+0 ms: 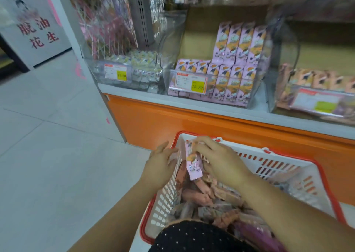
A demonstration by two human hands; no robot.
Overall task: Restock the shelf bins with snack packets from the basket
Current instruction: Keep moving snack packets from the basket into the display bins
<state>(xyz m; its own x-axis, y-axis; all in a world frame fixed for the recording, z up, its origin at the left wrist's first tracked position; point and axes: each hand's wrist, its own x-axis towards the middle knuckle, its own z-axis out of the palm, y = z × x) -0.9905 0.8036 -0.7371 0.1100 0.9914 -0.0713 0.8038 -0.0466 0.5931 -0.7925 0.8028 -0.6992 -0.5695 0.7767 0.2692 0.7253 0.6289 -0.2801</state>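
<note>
Plainly the picking-up step is in hand. Below the orange-fronted shelf [192, 123], whose middle clear plastic bin [171, 46] is part-filled with rows of matching pink packets, stands the white lattice plastic basket [165, 198] with a red rim, heaped with snacks. The right hand [221, 159] grips a slim pink snack packet [194, 167] upright above the heap at the basket's left end. The left hand [159, 165] lies open beside it at the rim, fingers straight. Next, probably, comes a lift to that bin, setting the packet in line with the rows.

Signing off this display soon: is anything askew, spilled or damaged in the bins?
Nothing stands out. Pink packets in the middle bin stand upright in neat rows; only its back left is bare.
</note>
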